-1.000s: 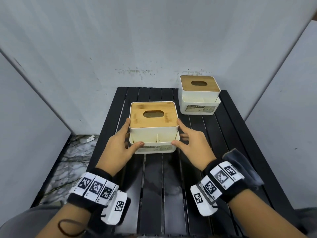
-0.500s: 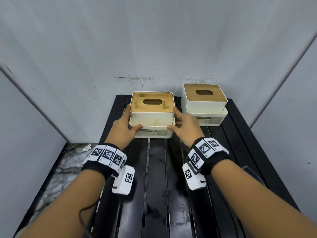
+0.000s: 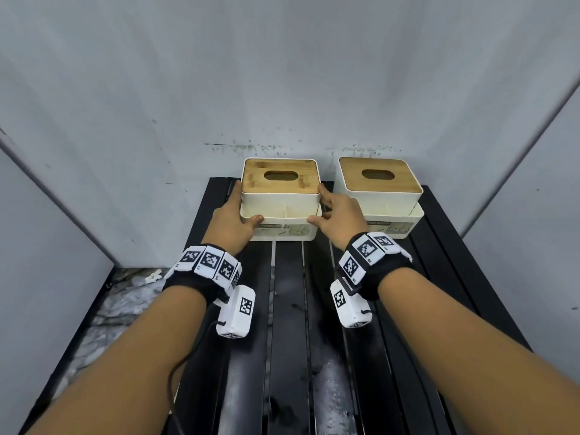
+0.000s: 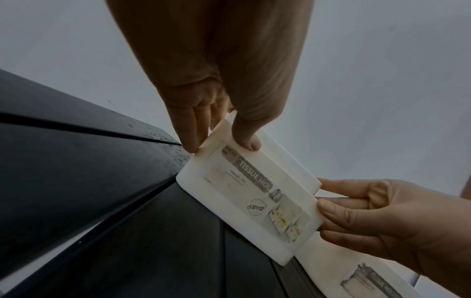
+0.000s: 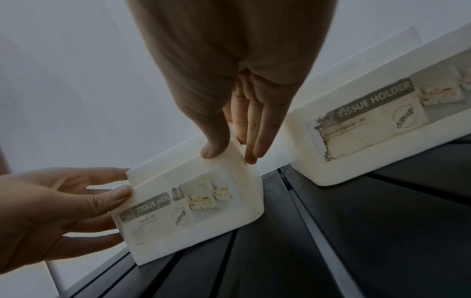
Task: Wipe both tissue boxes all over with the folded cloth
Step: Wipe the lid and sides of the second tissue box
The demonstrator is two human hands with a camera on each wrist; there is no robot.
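A person's two bare forearms reached away from the camera over a black slatted table (image 3: 288, 309); each wrist wore a black band set with white square-patterned marker blocks, and a small white camera unit hung below each band.

At the far end of the table, close to a pale grey wall (image 3: 282, 73), stood two matching white plastic tissue boxes with flat bamboo lids, each lid cut with an oval slot; the left tissue box (image 3: 281, 199) and the right tissue box (image 3: 379, 196) sat side by side with a narrow gap between them, both upright, both showing a printed label on the near face that read "TISSUE HOLDER" in the wrist views.

The left hand (image 3: 233, 219) gripped the left side of the left tissue box, its thumb hooked over the near rim of the lower tray and its fingers pressed along the side wall; the right hand (image 3: 337, 216) gripped the opposite side in the same way, thumb on the near rim, fingers slipped into the gap between the two boxes; so the hands were apart, clamped on one box from either side.

In the left wrist view the box's base appeared to meet the slats, though contact could not be told for certain.

Beyond the table's left edge lay a patch of mottled grey floor (image 3: 125, 296).
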